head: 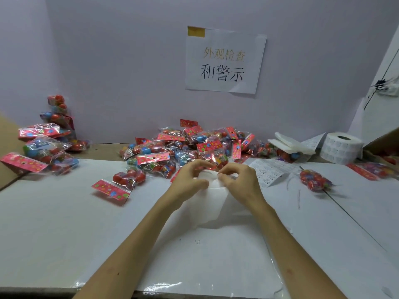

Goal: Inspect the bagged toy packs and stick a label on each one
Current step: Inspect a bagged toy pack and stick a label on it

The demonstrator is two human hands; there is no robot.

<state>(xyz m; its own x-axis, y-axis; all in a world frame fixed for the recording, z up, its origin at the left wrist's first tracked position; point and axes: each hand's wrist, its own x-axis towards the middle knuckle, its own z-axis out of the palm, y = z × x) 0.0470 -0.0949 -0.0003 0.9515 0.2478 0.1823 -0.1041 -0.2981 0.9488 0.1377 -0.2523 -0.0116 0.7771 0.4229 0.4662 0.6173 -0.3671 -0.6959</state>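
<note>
- Peeling, probably: left hand [190, 179] and right hand [236, 180] pinch white label strip [212, 198] just before pack pile [183, 147].
- Next: clean peel, then one pack from pile.

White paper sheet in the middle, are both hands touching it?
Touching. The head view shows the left hand and the right hand both pinching the top edge of the white paper sheet, with no gap visible.
</note>
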